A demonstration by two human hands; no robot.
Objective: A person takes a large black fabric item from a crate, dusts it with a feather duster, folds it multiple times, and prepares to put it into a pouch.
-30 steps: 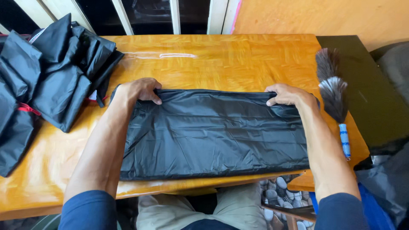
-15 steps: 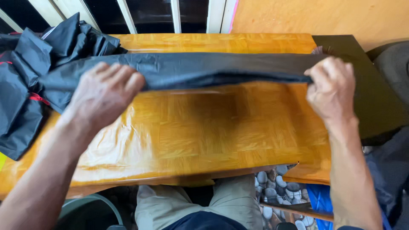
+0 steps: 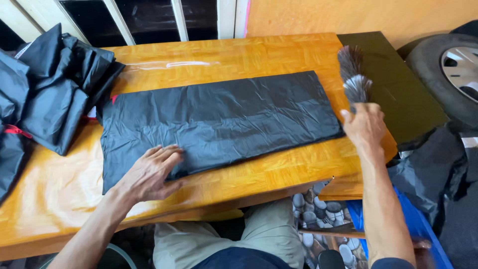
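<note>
The left hand (image 3: pixel 149 174) lies flat, fingers spread, pressing the near left corner of a black fabric sheet (image 3: pixel 219 122) close to the table's (image 3: pixel 279 172) front edge. The right hand (image 3: pixel 366 127) is closed around the handle of a feather duster (image 3: pixel 354 79), held upright just past the sheet's right end, at the table's right edge; its dark and grey plume stands above the knuckles. The sheet lies spread in one long rectangle across the middle of the wooden table, creased but flat, with a small red tab showing at its far left corner. Judging by this, the laying-out looks done and any brushing or smoothing of the surface looks barely begun. A heap of similar black fabric pieces (image 3: pixel 50 89) sits bunched at the table's far left corner, apparently still unhandled.
</note>
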